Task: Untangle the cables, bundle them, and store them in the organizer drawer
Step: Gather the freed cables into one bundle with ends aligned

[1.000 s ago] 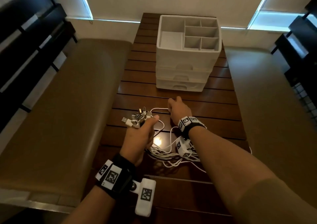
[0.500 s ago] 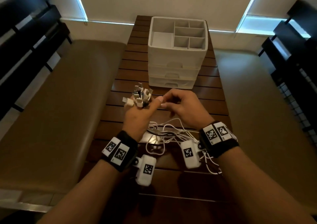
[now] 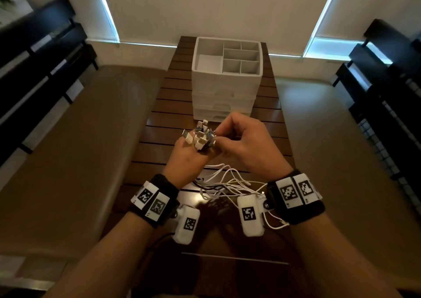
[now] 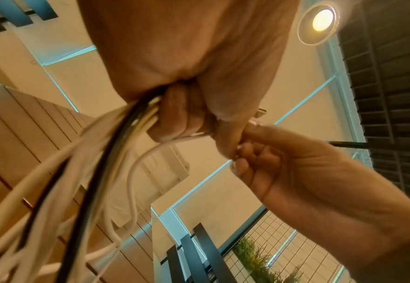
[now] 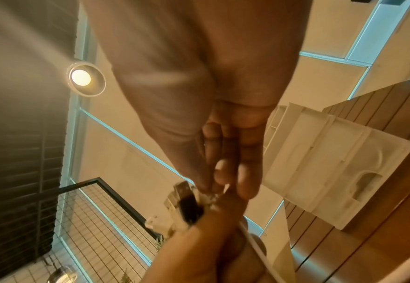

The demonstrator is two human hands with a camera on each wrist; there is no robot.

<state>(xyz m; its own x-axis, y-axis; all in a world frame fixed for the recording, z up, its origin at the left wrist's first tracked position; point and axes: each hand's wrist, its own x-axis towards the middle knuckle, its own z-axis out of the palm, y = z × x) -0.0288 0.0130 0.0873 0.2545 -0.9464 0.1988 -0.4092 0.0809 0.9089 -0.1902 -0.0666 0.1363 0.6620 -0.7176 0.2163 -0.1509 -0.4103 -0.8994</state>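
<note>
My left hand point(image 3: 190, 155) grips a bunch of white and black cables just below their plugs point(image 3: 201, 135), which stick up in a cluster above the fist. In the left wrist view the cables point(image 4: 82, 168) stream out of the fist point(image 4: 174, 118) toward the table. My right hand point(image 3: 239, 138) pinches a white cable end at that cluster, thumb and fingers touching the plugs point(image 5: 189, 203). Loose cable loops point(image 3: 227, 183) hang between my wrists down to the table. The white organizer point(image 3: 226, 78) stands farther back, its two drawers closed.
The slatted dark wood table point(image 3: 159, 120) is narrow, with padded tan benches point(image 3: 79, 149) along both sides. Dark slatted chair backs point(image 3: 34, 69) flank the benches. The organizer's top tray point(image 3: 227, 57) has several open compartments. A wire grid point(image 5: 89, 220) shows in the right wrist view.
My right hand came off the table with a cable end and rose to the plug cluster. My left hand lifted the bunch higher, toward the organizer.
</note>
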